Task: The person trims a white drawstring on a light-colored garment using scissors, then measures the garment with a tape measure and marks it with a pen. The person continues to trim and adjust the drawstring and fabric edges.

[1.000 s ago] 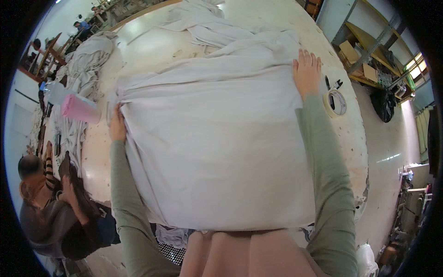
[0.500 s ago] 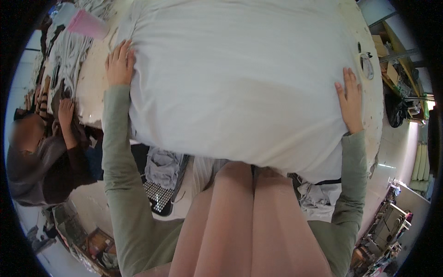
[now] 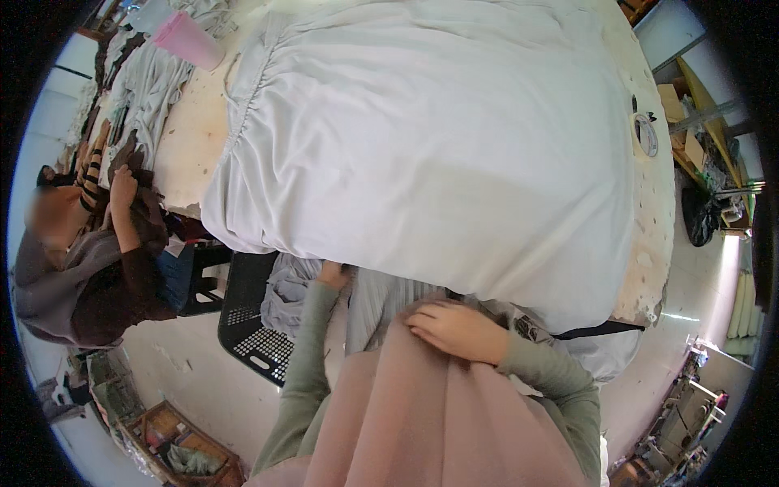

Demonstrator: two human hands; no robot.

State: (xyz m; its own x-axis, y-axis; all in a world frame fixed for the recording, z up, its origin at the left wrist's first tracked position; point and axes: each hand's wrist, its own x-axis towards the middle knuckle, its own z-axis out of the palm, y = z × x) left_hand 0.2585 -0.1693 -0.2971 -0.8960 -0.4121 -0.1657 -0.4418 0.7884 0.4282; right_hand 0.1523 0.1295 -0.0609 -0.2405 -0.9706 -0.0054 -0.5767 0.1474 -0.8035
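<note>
A large off-white garment (image 3: 422, 154) lies spread over the table, with a gathered elastic edge along its left side. Neither hand is on it. My left hand (image 3: 331, 275) reaches down at the table's near edge, beside crumpled grey cloth (image 3: 290, 294) in a black basket (image 3: 251, 349). Its fingers are mostly hidden, so I cannot make out what they touch. In front of my body, my right hand (image 3: 459, 329) has its fingers bent over the draped pink cloth (image 3: 406, 406) that I wear. Striped grey fabric (image 3: 389, 302) hangs between my hands, below the table edge.
A pink cup (image 3: 188, 40) stands at the far left near piled grey cloth (image 3: 150, 97). At the table's right lies a tape roll (image 3: 645, 135). A co-worker in dark clothes (image 3: 89, 284) handles brown cloth at left. A wooden crate (image 3: 182, 442) sits on the floor.
Both hands have left the sides of the off-white garment. The left has gone down to the table's near edge, the right inward onto the pink cloth. The view has shifted slightly.
</note>
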